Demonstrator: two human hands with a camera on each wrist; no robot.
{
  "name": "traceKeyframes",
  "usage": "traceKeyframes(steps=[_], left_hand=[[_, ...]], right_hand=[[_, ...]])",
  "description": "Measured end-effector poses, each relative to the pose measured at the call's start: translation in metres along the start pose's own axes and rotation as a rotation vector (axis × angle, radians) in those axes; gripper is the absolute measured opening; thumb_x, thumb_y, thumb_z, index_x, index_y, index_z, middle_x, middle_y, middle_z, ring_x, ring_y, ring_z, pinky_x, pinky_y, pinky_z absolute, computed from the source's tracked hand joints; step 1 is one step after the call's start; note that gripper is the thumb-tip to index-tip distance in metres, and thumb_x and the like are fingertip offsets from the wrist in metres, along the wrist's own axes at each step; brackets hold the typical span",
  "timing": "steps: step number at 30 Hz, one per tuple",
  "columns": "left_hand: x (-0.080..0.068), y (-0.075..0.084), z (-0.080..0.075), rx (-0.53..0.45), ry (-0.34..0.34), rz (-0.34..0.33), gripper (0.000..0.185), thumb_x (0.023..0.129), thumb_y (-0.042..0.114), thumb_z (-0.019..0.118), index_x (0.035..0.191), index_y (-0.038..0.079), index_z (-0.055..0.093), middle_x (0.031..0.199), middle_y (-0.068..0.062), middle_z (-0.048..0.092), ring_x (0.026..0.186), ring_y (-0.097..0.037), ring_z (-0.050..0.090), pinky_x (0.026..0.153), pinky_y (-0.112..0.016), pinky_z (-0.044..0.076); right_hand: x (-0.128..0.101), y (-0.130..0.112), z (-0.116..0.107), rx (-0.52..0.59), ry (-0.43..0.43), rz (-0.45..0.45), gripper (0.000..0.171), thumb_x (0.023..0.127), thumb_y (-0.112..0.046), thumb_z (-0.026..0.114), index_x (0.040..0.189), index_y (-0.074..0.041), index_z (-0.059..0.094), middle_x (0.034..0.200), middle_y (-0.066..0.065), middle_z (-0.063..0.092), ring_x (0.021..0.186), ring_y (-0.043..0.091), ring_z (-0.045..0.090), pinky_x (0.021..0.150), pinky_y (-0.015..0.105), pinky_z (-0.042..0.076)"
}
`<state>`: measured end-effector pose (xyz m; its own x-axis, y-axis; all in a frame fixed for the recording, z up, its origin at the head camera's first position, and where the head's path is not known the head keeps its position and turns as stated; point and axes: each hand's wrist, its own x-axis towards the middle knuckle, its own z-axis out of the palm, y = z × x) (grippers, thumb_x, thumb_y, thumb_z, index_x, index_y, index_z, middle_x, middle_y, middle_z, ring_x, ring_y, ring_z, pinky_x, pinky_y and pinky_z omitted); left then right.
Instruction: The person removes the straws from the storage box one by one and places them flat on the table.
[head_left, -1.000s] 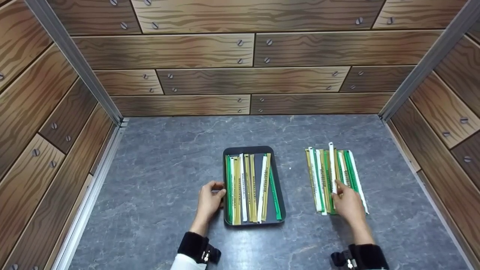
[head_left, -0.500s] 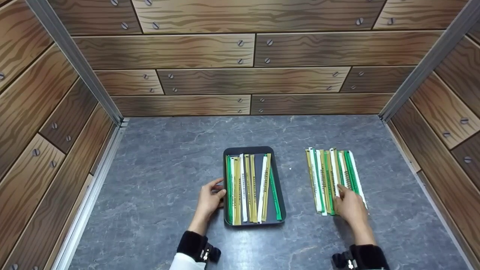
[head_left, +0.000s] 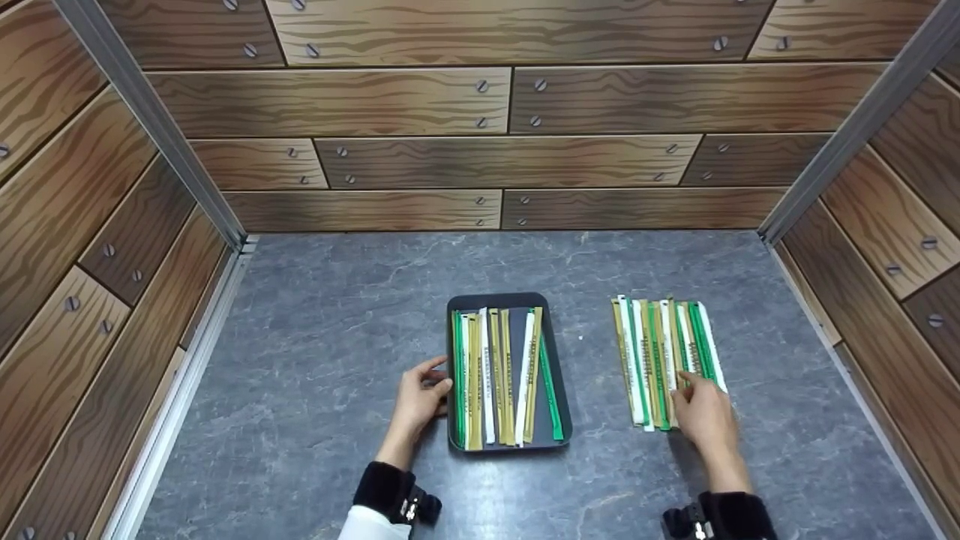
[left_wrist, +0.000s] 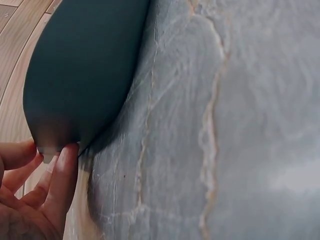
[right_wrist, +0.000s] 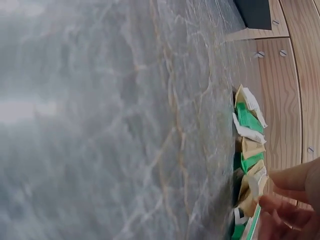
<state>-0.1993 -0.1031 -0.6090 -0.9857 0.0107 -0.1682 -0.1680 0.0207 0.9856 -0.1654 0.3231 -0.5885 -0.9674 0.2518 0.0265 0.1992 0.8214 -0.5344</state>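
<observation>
A dark tray (head_left: 459, 303) sits mid-table and holds several long green, white and tan packets (head_left: 504, 375) laid side by side. My left hand (head_left: 420, 397) rests against the tray's left rim, fingers loosely touching it; the left wrist view shows fingertips (left_wrist: 65, 165) at the tray wall (left_wrist: 85, 70). To the right, a loose row of the same packets (head_left: 656, 345) lies on the grey tabletop. My right hand (head_left: 701, 409) rests on the near ends of that row, fingers pressing down on the packets (right_wrist: 250, 165).
Wood-patterned walls (head_left: 510, 112) close in the table at the back and both sides, with metal rails (head_left: 187, 390) along the edges. The grey stone-look tabletop (head_left: 337, 315) lies bare to the left of the tray and between tray and row.
The white packet that stuck out beyond the far end of the right row has slid back level with the others, drawn by my right hand. The left hand stayed put.
</observation>
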Motion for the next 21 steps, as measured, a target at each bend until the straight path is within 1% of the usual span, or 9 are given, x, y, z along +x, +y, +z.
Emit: traceKeyframes(steps=[3, 5, 7, 10, 12, 14, 18, 19, 21], left_hand=[[0.0, -0.001, 0.0, 0.012, 0.008, -0.018, 0.046, 0.092, -0.006, 0.061, 0.137, -0.004, 0.053, 0.107, -0.022, 0.057, 0.082, -0.027, 0.066, 0.059, -0.037, 0.059], [0.0, -0.002, -0.001, 0.017, 0.012, -0.024, 0.046, 0.093, -0.006, 0.06, 0.138, -0.003, 0.053, 0.108, -0.023, 0.057, 0.082, -0.026, 0.066, 0.059, -0.037, 0.059], [0.001, -0.003, -0.001, 0.017, 0.012, -0.026, 0.046, 0.093, -0.005, 0.06, 0.138, -0.002, 0.053, 0.108, -0.023, 0.057, 0.082, -0.027, 0.066, 0.059, -0.037, 0.059], [0.001, -0.003, 0.0, 0.017, 0.006, -0.025, 0.046, 0.093, -0.005, 0.06, 0.138, -0.002, 0.053, 0.109, -0.023, 0.057, 0.082, -0.028, 0.067, 0.059, -0.036, 0.059], [0.001, -0.002, 0.0, 0.023, 0.006, -0.036, 0.046, 0.094, -0.004, 0.06, 0.139, 0.0, 0.053, 0.11, -0.023, 0.057, 0.082, -0.028, 0.067, 0.059, -0.036, 0.059], [0.001, -0.002, 0.0, 0.026, 0.009, -0.043, 0.046, 0.094, -0.003, 0.06, 0.139, 0.001, 0.053, 0.111, -0.023, 0.056, 0.082, -0.028, 0.067, 0.059, -0.036, 0.059], [0.0, -0.001, 0.001, 0.031, 0.013, -0.049, 0.045, 0.094, -0.003, 0.06, 0.139, 0.001, 0.054, 0.111, -0.022, 0.056, 0.082, -0.027, 0.067, 0.058, -0.036, 0.059], [0.0, -0.001, 0.001, 0.03, 0.014, -0.046, 0.045, 0.094, -0.003, 0.06, 0.139, 0.001, 0.054, 0.111, -0.022, 0.056, 0.082, -0.027, 0.067, 0.058, -0.036, 0.059], [0.0, -0.001, 0.001, 0.035, 0.016, -0.042, 0.045, 0.094, -0.003, 0.061, 0.138, 0.001, 0.054, 0.111, -0.023, 0.057, 0.083, -0.026, 0.067, 0.059, -0.036, 0.059]], right_hand=[[-0.005, -0.014, 0.01, 0.022, 0.095, -0.051, 0.029, 0.093, -0.009, 0.061, 0.117, 0.006, 0.065, 0.089, 0.017, 0.065, 0.075, 0.031, 0.061, 0.06, 0.047, 0.049], [-0.011, -0.029, 0.022, 0.045, 0.141, -0.107, 0.018, 0.093, -0.01, 0.063, 0.103, 0.004, 0.069, 0.084, 0.017, 0.064, 0.073, 0.031, 0.061, 0.06, 0.047, 0.05], [-0.018, -0.047, 0.034, 0.072, 0.155, -0.188, 0.012, 0.094, -0.011, 0.064, 0.091, 0.001, 0.068, 0.076, 0.012, 0.061, 0.065, 0.027, 0.058, 0.056, 0.043, 0.048], [-0.029, -0.076, 0.052, 0.11, 0.141, -0.303, 0.015, 0.094, -0.011, 0.066, 0.08, -0.006, 0.063, 0.067, 0.003, 0.055, 0.058, 0.019, 0.052, 0.053, 0.037, 0.046], [-0.035, -0.095, 0.062, 0.154, 0.086, -0.379, 0.01, 0.095, -0.009, 0.063, 0.085, -0.006, 0.063, 0.071, 0.002, 0.058, 0.062, 0.016, 0.054, 0.056, 0.035, 0.049], [-0.04, -0.115, 0.071, 0.189, 0.014, -0.456, 0.004, 0.096, -0.006, 0.061, 0.096, -0.005, 0.065, 0.083, 0.004, 0.064, 0.074, 0.018, 0.061, 0.067, 0.035, 0.055], [-0.048, -0.146, 0.087, 0.154, -0.162, -0.567, 0.025, 0.096, -0.009, 0.06, 0.12, -0.004, 0.063, 0.109, 0.006, 0.065, 0.095, 0.018, 0.064, 0.085, 0.033, 0.055], [-0.05, -0.151, 0.09, 0.124, -0.2, -0.588, 0.028, 0.096, -0.012, 0.061, 0.124, -0.006, 0.063, 0.111, 0.005, 0.064, 0.094, 0.017, 0.064, 0.085, 0.032, 0.055], [-0.051, -0.16, 0.097, 0.058, -0.257, -0.619, 0.032, 0.096, -0.018, 0.062, 0.127, -0.007, 0.062, 0.109, 0.003, 0.062, 0.087, 0.014, 0.062, 0.078, 0.029, 0.055]])
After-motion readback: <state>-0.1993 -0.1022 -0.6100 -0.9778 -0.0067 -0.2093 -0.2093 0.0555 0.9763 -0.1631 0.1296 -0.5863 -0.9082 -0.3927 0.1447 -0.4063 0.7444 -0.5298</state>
